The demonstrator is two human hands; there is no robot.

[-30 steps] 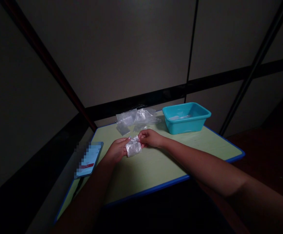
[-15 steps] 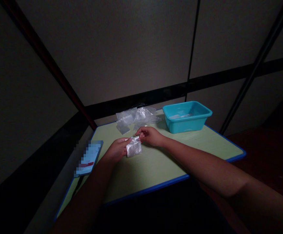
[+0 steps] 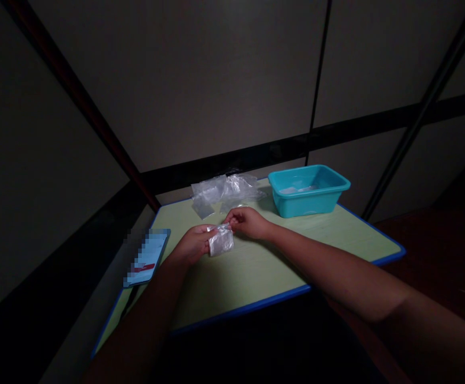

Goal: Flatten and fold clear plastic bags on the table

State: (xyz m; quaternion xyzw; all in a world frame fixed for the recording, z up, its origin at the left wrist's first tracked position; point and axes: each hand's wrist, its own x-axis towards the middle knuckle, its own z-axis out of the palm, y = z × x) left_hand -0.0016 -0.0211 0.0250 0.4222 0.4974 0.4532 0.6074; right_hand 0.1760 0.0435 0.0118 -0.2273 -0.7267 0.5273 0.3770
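Right fingers [image 3: 237,215] now higher at plastic packet [image 3: 222,243]

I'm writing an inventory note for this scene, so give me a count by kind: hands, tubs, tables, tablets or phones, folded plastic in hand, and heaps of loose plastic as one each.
Hands: 2, left hand and right hand
Tub: 1
Table: 1
Tablet or phone: 1
Folded plastic: 1
Plastic heap: 1, pieces uncountable
Total: 7
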